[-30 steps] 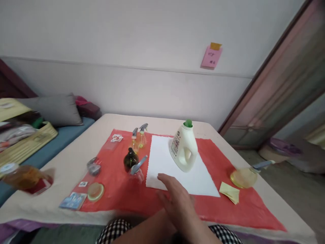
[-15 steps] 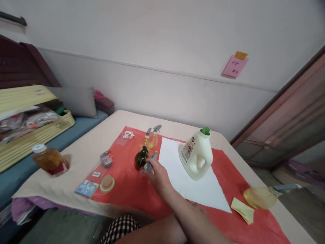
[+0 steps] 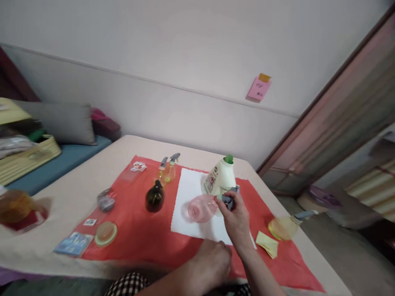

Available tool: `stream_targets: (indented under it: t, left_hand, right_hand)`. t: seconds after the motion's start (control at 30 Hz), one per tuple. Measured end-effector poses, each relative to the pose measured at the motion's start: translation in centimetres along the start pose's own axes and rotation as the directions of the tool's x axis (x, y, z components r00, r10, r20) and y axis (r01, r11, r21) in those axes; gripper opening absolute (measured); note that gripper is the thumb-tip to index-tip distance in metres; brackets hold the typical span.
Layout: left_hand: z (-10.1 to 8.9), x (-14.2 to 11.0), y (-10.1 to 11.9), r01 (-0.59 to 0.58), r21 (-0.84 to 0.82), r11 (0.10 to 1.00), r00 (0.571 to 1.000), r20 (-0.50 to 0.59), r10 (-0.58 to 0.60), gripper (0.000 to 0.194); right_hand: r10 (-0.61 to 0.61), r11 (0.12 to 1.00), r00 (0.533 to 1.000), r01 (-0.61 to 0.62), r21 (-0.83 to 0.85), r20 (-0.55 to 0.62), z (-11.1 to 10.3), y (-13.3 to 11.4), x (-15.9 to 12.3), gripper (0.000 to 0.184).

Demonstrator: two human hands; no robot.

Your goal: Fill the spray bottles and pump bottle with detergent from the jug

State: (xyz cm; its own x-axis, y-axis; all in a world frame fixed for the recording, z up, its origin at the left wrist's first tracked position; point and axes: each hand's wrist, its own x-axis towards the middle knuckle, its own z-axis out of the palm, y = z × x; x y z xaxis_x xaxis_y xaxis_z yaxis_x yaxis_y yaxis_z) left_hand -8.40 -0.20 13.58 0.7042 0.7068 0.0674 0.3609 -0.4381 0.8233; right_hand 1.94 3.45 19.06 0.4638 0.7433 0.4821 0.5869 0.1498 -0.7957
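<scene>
My right hand (image 3: pixel 237 218) is closed around the grey trigger head of a clear pink spray bottle (image 3: pixel 202 209). The bottle is tilted on its side, base to the left, over the white sheet (image 3: pixel 182 224). Behind my right hand stands a large pale detergent jug (image 3: pixel 224 176) with a green cap, partly covered by the hand and bottle. My left hand (image 3: pixel 214 259) is curled in a fist at the front of the red cloth (image 3: pixel 138 242), with nothing visible in it. To the left stands a dark green spray bottle (image 3: pixel 154 198).
Two yellowish spray bottles (image 3: pixel 168 172) stand behind the dark one. Another yellow spray bottle (image 3: pixel 284 227) lies tilted at right beside folded yellow paper (image 3: pixel 267 243). At left are a round lidded dish (image 3: pixel 105 233), a blue packet (image 3: pixel 74 244) and an amber jar (image 3: pixel 20 209).
My right hand has moved right with the pink spray bottle, from beside the dark green bottle to the white sheet. My left hand has come into fuller view. The camera has turned right.
</scene>
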Motion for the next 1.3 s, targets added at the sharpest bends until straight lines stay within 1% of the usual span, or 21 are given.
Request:
stream_targets:
  t: [0.07, 0.1, 0.13, 0.17, 0.2, 0.23, 0.27, 0.3, 0.37, 0.43, 0.5, 0.57, 0.63, 0.73, 0.83, 0.97, 1.0, 1.03, 1.13, 1.2, 1.3]
  left_hand:
    - [-0.1, 0.0, 0.2, -0.056, 0.056, 0.997, 0.998, 0.029, 0.054, 0.021]
    - [-0.3, -0.1, 0.2, -0.074, 0.086, 0.994, 0.997, 0.009, 0.074, 0.022]
    - [-0.4, -0.2, 0.1, -0.087, 0.119, 0.989, 0.995, -0.042, 0.092, 0.024]
    - [-0.5, -0.2, 0.0, -0.096, 0.158, 0.983, 0.984, -0.131, 0.117, 0.025]
    - [-0.6, -0.2, -0.1, -0.106, 0.203, 0.973, 0.961, -0.231, 0.153, 0.028]
    - [-0.4, -0.1, -0.2, -0.118, 0.253, 0.960, 0.925, -0.324, 0.199, 0.035]
    - [-0.2, 0.0, -0.4, -0.129, 0.304, 0.944, 0.885, -0.393, 0.248, 0.047]
    - [0.1, 0.2, -0.6, -0.141, 0.351, 0.926, 0.854, -0.429, 0.293, 0.062]
    - [0.7, 0.5, -1.0, -0.167, 0.427, 0.889, 0.825, -0.433, 0.364, 0.085]
    - [1.1, 0.7, -1.4, -0.162, 0.455, 0.876, 0.818, -0.434, 0.376, 0.089]
    - [1.0, 1.0, -1.6, -0.112, 0.438, 0.892, 0.829, -0.453, 0.327, 0.076]
    - [0.7, 1.5, -1.6, -0.035, 0.394, 0.919, 0.851, -0.470, 0.233, 0.060]
    - [0.1, 2.0, -1.7, 0.024, 0.335, 0.942, 0.870, -0.471, 0.145, 0.051]
    - [-1.1, 3.0, -2.0, 0.123, 0.203, 0.971, 0.874, -0.486, -0.009, 0.048]
    - [-2.7, 3.8, -3.0, 0.249, 0.067, 0.966, 0.847, -0.498, -0.184, 0.053]
    - [-5.2, 4.4, -4.8, 0.361, -0.033, 0.932, 0.786, -0.527, -0.323, 0.060]
    - [-5.7, 4.5, -5.2, 0.380, -0.055, 0.923, 0.775, -0.527, -0.350, 0.060]
    - [-6.1, 4.5, -5.6, 0.394, -0.076, 0.916, 0.767, -0.522, -0.373, 0.060]
    - [-6.5, 4.6, -6.2, 0.414, -0.122, 0.902, 0.767, -0.487, -0.418, 0.060]
    - [-6.4, 4.6, -6.3, 0.410, -0.132, 0.903, 0.781, -0.460, -0.422, 0.059]
    - [-6.0, 4.7, -6.3, 0.395, -0.127, 0.910, 0.803, -0.434, -0.409, 0.058]
  right_hand:
    - [0.040, 0.998, 0.993, -0.044, -0.036, -0.111, -3.2, 1.3, -0.2, 0.045]
    - [0.056, 0.997, 0.986, -0.064, -0.050, -0.155, -4.6, 1.8, -0.6, 0.047]
    - [0.069, 0.995, 0.979, -0.082, -0.061, -0.193, -5.8, 2.2, -1.2, 0.047]
    - [0.081, 0.993, 0.971, -0.099, -0.067, -0.225, -6.7, 2.6, -1.9, 0.046]
    - [0.095, 0.991, 0.963, -0.115, -0.067, -0.252, -7.4, 2.8, -2.7, 0.046]
    - [0.110, 0.990, 0.957, -0.130, -0.055, -0.270, -7.8, 2.9, -3.5, 0.045]
    - [0.126, 0.989, 0.952, -0.142, -0.036, -0.278, -8.0, 2.9, -4.2, 0.045]
    - [0.141, 0.989, 0.950, -0.150, -0.012, -0.279, -7.9, 2.9, -4.8, 0.045]
    - [0.159, 0.987, 0.954, -0.154, 0.040, -0.255, -7.5, 2.6, -5.7, 0.044]
    - [0.155, 0.986, 0.967, -0.138, 0.093, -0.203, -6.9, 2.1, -6.1, 0.041]
    - [0.136, 0.984, 0.978, -0.115, 0.135, -0.159, -6.8, 1.6, -6.1, 0.037]
    - [0.105, 0.985, 0.981, -0.081, 0.150, -0.161, -7.2, 1.1, -6.0, 0.035]
    - [0.079, 0.987, 0.977, -0.049, 0.150, -0.199, -8.1, 0.7, -5.7, 0.035]
    - [0.079, 0.987, 0.950, -0.031, 0.158, -0.302, -9.8, 0.7, -5.0, 0.038]
    - [0.127, 0.985, 0.911, -0.070, 0.158, -0.393, -11.5, 1.6, -4.4, 0.045]
    - [0.193, 0.981, 0.834, -0.180, 0.075, -0.516, -13.2, 4.6, -4.1, 0.052]
    - [0.208, 0.976, 0.833, -0.210, 0.055, -0.513, -13.3, 5.6, -4.1, 0.052]
    - [0.235, 0.970, 0.852, -0.235, 0.059, -0.468, -13.1, 6.7, -4.2, 0.053]
    - [0.323, 0.946, 0.916, -0.301, 0.123, -0.240, -11.5, 10.1, -4.4, 0.055]
    - [0.364, 0.924, 0.926, -0.345, 0.166, -0.098, -10.2, 12.5, -4.4, 0.053]
    - [0.374, 0.903, 0.927, -0.372, 0.215, 0.034, -8.7, 15.7, -4.0, 0.050]
